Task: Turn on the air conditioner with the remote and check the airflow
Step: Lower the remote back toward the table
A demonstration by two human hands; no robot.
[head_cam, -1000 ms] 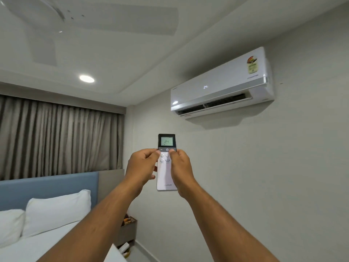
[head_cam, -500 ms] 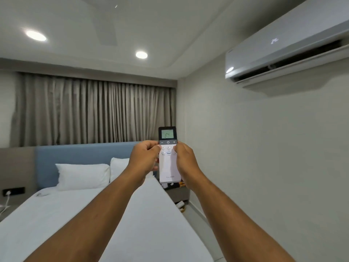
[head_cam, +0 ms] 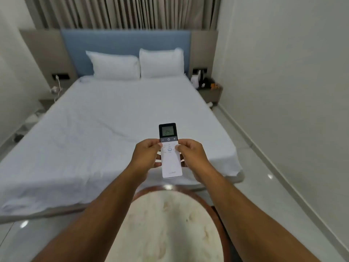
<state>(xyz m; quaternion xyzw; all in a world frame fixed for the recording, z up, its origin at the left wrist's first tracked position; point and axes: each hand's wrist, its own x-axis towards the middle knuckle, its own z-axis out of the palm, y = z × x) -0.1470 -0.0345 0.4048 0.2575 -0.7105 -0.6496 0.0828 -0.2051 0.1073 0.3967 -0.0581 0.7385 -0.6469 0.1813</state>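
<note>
Holding the white remote (head_cam: 171, 152) upright at centre frame, a person's left hand (head_cam: 146, 156) and right hand (head_cam: 190, 157) close around its two long edges, thumbs laid across the upper button rows and the remaining fingers curled behind the casing. Nearest the camera, at the bottom of the frame, a pale round rug (head_cam: 166, 227) lies on glossy floor between the forearms. Above the thumbs, the remote's lit display (head_cam: 167, 131) reads 24 (the power key sits just beneath it, uncovered). Beyond the hands, a bed (head_cam: 94, 125) with a white sheet fills mid-frame, two pillows (head_cam: 136, 65) propped against a blue headboard (head_cam: 124, 42), with curtains (head_cam: 120, 12) along the top edge. The air conditioner is out of view, so whether it is running cannot be told. Checking the airflow would probably go best with one hand freed while the other keeps a firm grip on the remote, and with the gaze raised toward the unit.
</note>
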